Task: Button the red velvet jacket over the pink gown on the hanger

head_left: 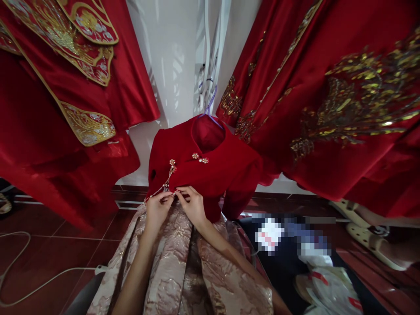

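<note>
A red velvet jacket (213, 179) hangs on a purple hanger (211, 105) in front of me. Pearl flower buttons (200, 158) and a beaded tassel (169, 175) decorate its chest. At the jacket's lower front, my left hand (159, 206) pinches the red cloth edge beneath the tassel. Close beside it, my right hand (190, 203) pinches the same edge, thumb against forefinger. The fingertips of both hands nearly meet, and whatever small piece lies between them is hidden. A pale pink brocade skirt (169, 262) spreads below my hands, between my forearms.
Red gowns with gold embroidery (88, 124) hang at left, and a sequined red gown (328, 166) hangs at right. A white cable (62, 273) crosses the tiled floor. Plastic bags (334, 284) lie on a dark surface at lower right. Another person's foot in a cream clog (370, 245) shows at right.
</note>
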`<state>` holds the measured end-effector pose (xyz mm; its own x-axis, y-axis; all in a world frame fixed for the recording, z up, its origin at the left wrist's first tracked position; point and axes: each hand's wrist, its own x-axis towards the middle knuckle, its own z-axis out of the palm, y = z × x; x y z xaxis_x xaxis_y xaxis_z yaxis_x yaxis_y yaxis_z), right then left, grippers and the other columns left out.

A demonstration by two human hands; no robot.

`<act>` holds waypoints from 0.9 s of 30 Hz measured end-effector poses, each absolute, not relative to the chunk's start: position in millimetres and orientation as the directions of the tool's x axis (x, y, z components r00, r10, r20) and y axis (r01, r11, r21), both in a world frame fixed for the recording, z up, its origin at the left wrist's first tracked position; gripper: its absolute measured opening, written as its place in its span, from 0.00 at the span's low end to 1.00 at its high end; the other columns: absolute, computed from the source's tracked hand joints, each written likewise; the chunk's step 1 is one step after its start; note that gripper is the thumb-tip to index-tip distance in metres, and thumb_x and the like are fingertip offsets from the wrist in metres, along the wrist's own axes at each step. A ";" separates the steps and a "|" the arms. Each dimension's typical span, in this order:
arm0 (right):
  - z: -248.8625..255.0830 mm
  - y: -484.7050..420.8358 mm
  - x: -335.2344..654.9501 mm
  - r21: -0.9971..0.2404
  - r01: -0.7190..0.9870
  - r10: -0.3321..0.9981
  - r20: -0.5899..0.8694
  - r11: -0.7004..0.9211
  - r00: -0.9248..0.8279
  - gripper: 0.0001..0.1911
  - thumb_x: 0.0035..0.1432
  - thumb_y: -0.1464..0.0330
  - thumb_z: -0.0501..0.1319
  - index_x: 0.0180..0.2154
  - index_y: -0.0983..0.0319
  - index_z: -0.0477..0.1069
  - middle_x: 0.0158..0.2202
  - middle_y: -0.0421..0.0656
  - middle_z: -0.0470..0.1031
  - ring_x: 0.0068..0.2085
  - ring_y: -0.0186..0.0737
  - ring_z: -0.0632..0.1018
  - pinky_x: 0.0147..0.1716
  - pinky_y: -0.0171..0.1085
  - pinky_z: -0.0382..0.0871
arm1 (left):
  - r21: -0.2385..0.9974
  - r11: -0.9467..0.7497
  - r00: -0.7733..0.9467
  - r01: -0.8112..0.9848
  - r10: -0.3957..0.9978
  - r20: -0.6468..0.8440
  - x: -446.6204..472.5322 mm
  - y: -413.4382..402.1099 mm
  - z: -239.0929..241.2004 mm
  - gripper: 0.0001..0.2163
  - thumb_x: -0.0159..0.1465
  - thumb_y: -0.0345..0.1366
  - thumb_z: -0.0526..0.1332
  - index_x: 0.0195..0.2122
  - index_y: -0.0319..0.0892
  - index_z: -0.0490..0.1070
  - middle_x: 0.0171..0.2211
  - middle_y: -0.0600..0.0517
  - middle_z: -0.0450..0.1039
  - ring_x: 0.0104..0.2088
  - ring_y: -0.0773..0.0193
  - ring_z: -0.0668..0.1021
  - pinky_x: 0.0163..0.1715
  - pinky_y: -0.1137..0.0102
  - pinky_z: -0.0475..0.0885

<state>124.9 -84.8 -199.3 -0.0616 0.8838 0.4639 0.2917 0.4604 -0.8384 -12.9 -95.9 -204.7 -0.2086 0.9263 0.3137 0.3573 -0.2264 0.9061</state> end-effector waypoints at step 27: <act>-221.2 -108.1 123.3 -0.706 0.424 0.744 0.660 0.568 0.103 0.09 0.56 0.73 0.53 0.40 0.60 0.66 0.40 0.46 0.68 0.46 0.42 0.70 0.48 0.43 0.65 | 0.791 -0.348 -0.166 0.503 0.859 0.484 -13.0 -97.0 -216.4 0.09 0.57 0.35 0.61 0.40 0.43 0.68 0.37 0.50 0.73 0.33 0.67 0.76 0.32 0.72 0.72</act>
